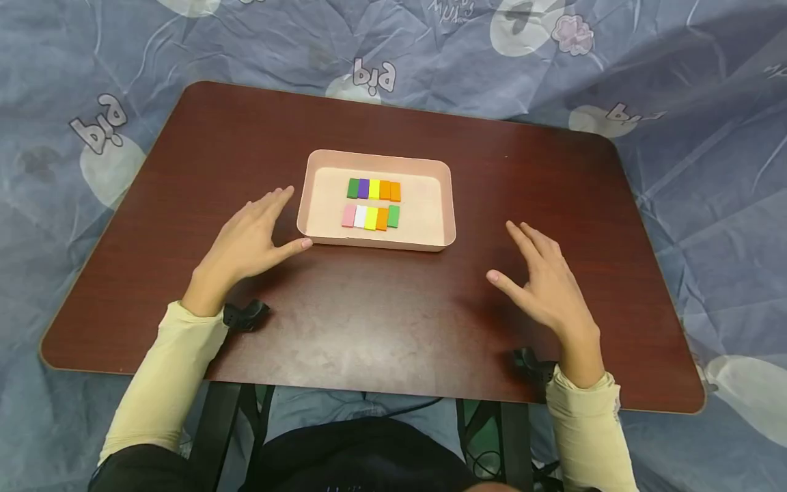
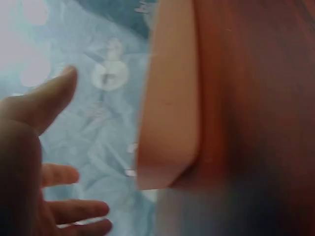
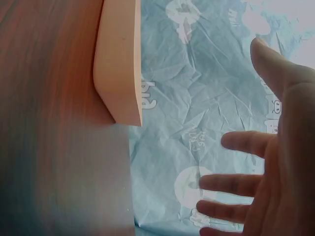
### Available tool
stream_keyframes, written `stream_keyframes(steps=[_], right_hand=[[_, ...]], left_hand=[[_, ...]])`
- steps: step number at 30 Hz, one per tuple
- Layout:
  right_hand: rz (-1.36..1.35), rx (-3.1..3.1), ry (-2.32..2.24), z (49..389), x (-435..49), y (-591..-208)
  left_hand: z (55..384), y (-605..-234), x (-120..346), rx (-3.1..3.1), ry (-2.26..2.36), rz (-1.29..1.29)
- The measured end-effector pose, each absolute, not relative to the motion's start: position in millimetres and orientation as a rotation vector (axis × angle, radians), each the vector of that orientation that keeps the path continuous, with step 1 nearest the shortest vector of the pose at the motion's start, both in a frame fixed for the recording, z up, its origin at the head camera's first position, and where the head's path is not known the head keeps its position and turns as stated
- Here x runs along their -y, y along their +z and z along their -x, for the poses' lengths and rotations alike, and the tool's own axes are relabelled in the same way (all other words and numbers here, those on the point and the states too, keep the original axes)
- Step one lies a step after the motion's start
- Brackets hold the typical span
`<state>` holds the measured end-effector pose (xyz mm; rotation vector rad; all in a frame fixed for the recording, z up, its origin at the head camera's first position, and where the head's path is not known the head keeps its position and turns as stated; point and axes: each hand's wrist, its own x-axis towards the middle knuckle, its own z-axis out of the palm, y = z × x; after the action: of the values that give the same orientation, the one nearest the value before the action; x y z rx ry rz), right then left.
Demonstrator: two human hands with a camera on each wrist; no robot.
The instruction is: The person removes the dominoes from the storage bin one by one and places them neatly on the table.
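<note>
Head view, peach tray, beside left fingers

On the blue cloth beyond my bench, a short printed word repeats, upside down to me (it looks like "Pig", though I can't swear to it); the smaller pale lettering up top I can't read.
</note>
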<state>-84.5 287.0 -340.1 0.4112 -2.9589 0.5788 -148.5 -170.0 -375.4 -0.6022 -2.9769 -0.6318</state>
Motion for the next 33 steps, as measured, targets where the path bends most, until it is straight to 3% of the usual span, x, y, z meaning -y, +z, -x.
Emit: stream_keyframes(steps=[10,22,33], right_hand=[[-0.533,2.750,0.733,101.3,-276.5,-348.8],[-0.616,2.593,0.786,138.1,-269.5,-363.9],[-0.661,2.519,0.842,167.5,-259.0,-369.8]], left_hand=[[164.9,-404.4,165.7,2.956,-0.774,0.567],[170.2,-416.2,167.8,2.854,-0.805,0.720],[172.2,-421.2,166.7,2.802,-0.950,0.666]])
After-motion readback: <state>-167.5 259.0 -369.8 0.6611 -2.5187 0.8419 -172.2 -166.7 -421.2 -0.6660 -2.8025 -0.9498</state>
